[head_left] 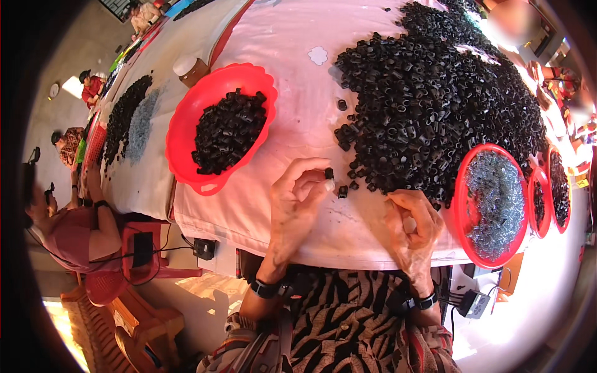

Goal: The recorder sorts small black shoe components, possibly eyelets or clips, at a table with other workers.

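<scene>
Within the left hand (pixel 293 202), a black piece (pixel 329 173) points lengthwise upward in view.

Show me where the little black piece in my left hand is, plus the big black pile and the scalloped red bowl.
Black piece (pixel 329 173): head view, on its dark side.
Black pile (pixel 429 109): head view, around its middle.
Red bowl (pixel 181 140): head view, on its bare inner wall.

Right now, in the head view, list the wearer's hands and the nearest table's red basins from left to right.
Scalloped red basin, left hand, right hand, red basin of translucent pieces, smaller red basin, rightmost red basin.
</scene>
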Motion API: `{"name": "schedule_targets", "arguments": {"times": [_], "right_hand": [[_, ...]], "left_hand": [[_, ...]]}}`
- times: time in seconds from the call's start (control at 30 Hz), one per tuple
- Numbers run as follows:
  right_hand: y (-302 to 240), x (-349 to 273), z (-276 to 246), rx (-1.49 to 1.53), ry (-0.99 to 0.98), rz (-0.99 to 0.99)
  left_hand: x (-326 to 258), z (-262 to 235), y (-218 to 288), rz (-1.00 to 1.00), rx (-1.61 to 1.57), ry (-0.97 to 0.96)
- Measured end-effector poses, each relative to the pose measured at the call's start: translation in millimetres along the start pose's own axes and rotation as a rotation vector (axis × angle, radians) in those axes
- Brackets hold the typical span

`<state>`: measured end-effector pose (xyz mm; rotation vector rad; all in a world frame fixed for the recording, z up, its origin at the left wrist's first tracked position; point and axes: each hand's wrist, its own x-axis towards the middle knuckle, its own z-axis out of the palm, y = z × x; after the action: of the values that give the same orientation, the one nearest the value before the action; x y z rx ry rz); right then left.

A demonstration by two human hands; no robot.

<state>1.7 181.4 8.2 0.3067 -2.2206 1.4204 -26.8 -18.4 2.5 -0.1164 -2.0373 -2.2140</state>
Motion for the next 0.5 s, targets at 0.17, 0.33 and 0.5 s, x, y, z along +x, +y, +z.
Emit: {"name": "schedule_targets", "arguments": {"times": [0.17, 0.33, 0.5], "right_hand": [[-8.5, 0.3, -1.6, 0.006, -0.038, 0.122], [-11.9, 1.4, -1.3, -0.034, -0.058, 0.12], [-9.0, 0.4, -8.7, -0.053, -0.06, 0.088]], "left_hand": [[-10.0, -8.9, 13.0, -0.26, -0.36, -0.065], [-12.0, -8.4, 5.0, -0.146, -0.332, -0.098], [-12.5, 0.0, 13.4, -0.228, -0.25, -0.116]]}}
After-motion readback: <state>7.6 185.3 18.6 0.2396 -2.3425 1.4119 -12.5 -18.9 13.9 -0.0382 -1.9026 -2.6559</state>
